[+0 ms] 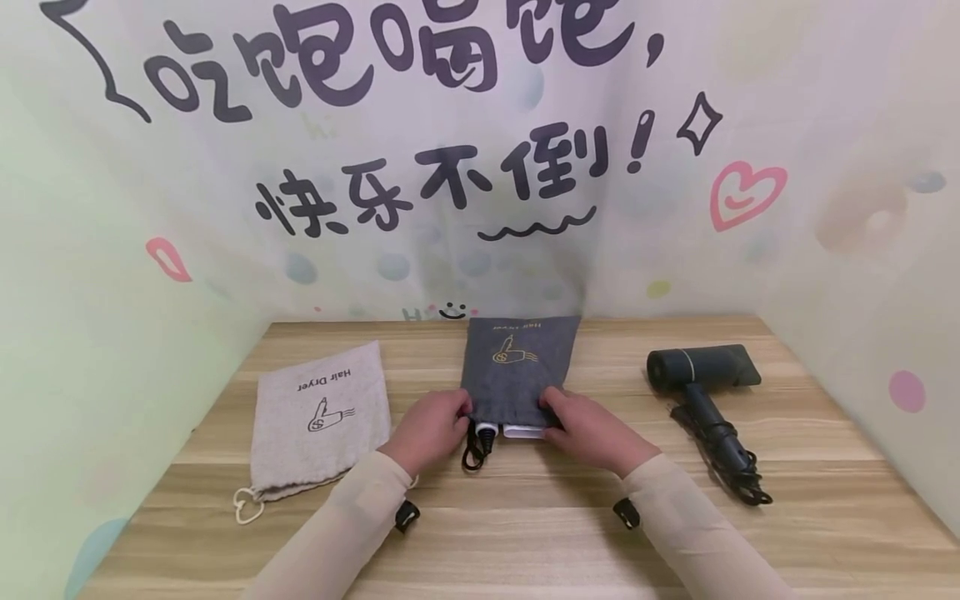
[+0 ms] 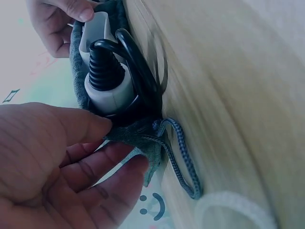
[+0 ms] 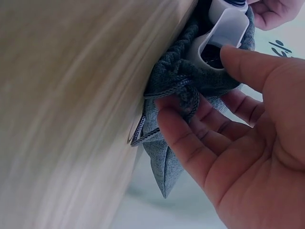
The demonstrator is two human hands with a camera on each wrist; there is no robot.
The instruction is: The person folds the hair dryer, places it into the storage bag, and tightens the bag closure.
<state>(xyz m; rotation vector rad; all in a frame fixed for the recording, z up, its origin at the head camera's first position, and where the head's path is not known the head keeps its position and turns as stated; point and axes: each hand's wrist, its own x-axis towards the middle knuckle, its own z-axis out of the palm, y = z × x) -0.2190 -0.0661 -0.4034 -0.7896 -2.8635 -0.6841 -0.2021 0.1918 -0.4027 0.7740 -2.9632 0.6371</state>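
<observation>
beyond the left grip and the right grip hangs a pale backdrop with big dark lettering, and beneath them lies the wood-grain bench. to the left of the left grip, a light grey pouch with a dryer drawing rests flat. just ahead of and between the two grips is a dark grey pouch on the bench, its mouth facing the person. the left grip has thumb and fingers nearly together, pinching the left edge of that mouth; the right grip is curled round the right edge, thumb at the rim and fingers against the gathered cloth. well to the right of the right grip sits a black hair dryer, its cable wrapped by the handle. between the grips, a white open-ended piece juts from the mouth beside the right thumb; nearer the left grip shows a white round end, with a black cable looping from its ribbed sleeve. by the left fingers a drawstring loop dangles.
</observation>
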